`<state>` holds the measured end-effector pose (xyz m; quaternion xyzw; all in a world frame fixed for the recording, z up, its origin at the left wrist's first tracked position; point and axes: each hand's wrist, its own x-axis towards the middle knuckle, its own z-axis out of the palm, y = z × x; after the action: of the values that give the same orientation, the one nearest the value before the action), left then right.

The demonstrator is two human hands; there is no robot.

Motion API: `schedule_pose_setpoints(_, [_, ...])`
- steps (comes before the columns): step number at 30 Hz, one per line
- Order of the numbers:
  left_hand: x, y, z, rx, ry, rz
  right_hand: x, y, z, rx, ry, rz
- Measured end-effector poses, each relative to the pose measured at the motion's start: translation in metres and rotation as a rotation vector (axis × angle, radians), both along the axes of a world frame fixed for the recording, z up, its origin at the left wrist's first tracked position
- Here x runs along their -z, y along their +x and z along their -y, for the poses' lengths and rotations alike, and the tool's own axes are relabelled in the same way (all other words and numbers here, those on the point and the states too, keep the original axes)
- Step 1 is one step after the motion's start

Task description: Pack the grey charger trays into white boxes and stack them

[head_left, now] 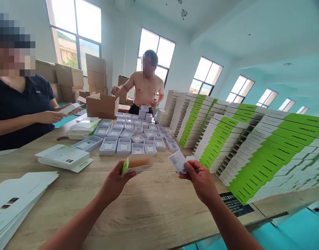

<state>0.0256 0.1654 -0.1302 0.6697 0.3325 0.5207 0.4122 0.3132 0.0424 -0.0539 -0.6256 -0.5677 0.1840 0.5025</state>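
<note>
Left hand [115, 180] is gripping an open-ended white-and-green cardboard box [137, 163] and right hand [198, 178] is pinching a white printed leaflet [177, 161], both hovering over the wooden table [149, 208] before rows of white trays [128, 137].

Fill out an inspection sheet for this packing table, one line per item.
Surface: long wooden table, bare wood in front of the hands.
Job's things: left hand holds a small open box with a green edge; right hand holds a small printed card.
Clutter: rows of open white trays mid-table; flat white sleeves at left; leaning stacks of white-and-green boxes at right; an open cardboard carton at the far end.
Hands: both shut on their items, apart from each other.
Cables: nothing seen.
Surroundings: a person in a dark shirt at left, another person at the far end, stacked cartons under tall windows.
</note>
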Motion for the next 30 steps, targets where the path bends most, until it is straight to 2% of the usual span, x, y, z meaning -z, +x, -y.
schedule_pose_setpoints(2, [0.003,-0.001,-0.001,-0.011,0.083,-0.019,-0.01,-0.03,0.02,-0.13,0.144,0.092])
schedule_pose_setpoints(5, [0.006,-0.002,-0.004,-0.009,0.193,-0.016,-0.025,-0.058,0.034,-0.177,0.485,0.547])
schedule_pose_setpoints(7, [0.005,-0.003,-0.005,0.021,0.268,-0.009,-0.032,-0.07,0.032,-0.175,0.618,0.844])
schedule_pose_setpoints(9, [0.005,-0.003,-0.005,0.046,0.32,-0.002,-0.037,-0.08,0.025,-0.174,0.643,1.055])
schedule_pose_setpoints(11, [0.005,-0.003,-0.004,0.059,0.349,0.003,-0.035,-0.089,0.018,-0.185,0.644,1.173])
schedule_pose_setpoints(13, [0.006,-0.002,-0.003,0.059,0.36,0.004,-0.027,-0.092,0.011,-0.203,0.66,1.177])
schedule_pose_setpoints(15, [0.008,-0.002,-0.002,0.045,0.357,0.005,-0.012,-0.088,0.001,-0.21,0.669,1.015])
schedule_pose_setpoints(16, [0.008,-0.002,-0.003,0.036,0.352,0.007,-0.003,-0.083,-0.007,-0.175,0.636,0.886])
schedule_pose_setpoints(18, [0.009,-0.002,-0.004,0.014,0.343,0.017,0.014,-0.069,-0.031,-0.051,0.468,0.652])
schedule_pose_setpoints(20, [0.009,-0.002,-0.006,-0.009,0.342,0.035,0.03,-0.055,-0.064,0.052,0.243,0.561])
schedule_pose_setpoints(21, [0.009,-0.002,-0.007,-0.019,0.347,0.045,0.036,-0.05,-0.082,0.051,0.161,0.571])
schedule_pose_setpoints(25, [0.005,-0.004,-0.011,-0.043,0.401,0.077,0.052,-0.048,-0.148,-0.116,-0.056,0.678])
schedule_pose_setpoints(30, [0.0,-0.007,-0.009,-0.011,0.495,0.055,0.052,-0.073,-0.207,-0.352,-0.212,0.786])
